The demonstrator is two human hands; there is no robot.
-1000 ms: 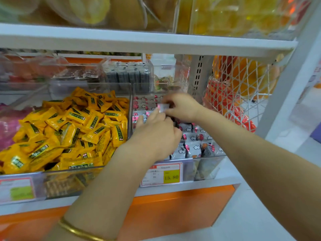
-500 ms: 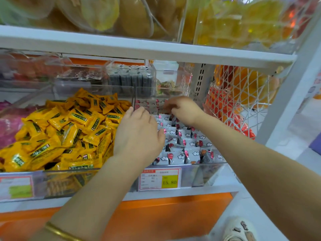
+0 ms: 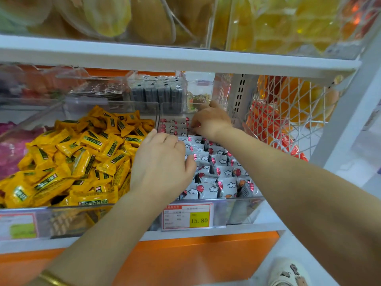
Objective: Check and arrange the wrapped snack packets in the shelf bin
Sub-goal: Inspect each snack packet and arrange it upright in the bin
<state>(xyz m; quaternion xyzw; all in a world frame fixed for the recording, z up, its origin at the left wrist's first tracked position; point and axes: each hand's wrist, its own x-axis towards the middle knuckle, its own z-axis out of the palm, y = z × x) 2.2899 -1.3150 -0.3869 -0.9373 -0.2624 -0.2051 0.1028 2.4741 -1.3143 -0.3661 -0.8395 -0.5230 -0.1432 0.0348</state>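
The grey-white snack packets (image 3: 218, 172) stand in rows in the clear bin (image 3: 239, 211) on the shelf. The left hand (image 3: 162, 166) lies palm down on the packets at the bin's left side, fingers fairly straight and close together. The right hand (image 3: 210, 120) is at the back row, fingers bent down; whether it pinches a packet I cannot tell. Yellow packets (image 3: 82, 153) fill the neighbouring bin.

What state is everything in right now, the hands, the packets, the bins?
White packets, packed in rows in the clear bin.
Left hand, relaxed, resting palm-down on those packets.
Right hand, fingers curled at the bin's back; grip unclear.
Yellow packets, heaped loosely in the neighbouring bin.
Price tag, upright on the bin front.
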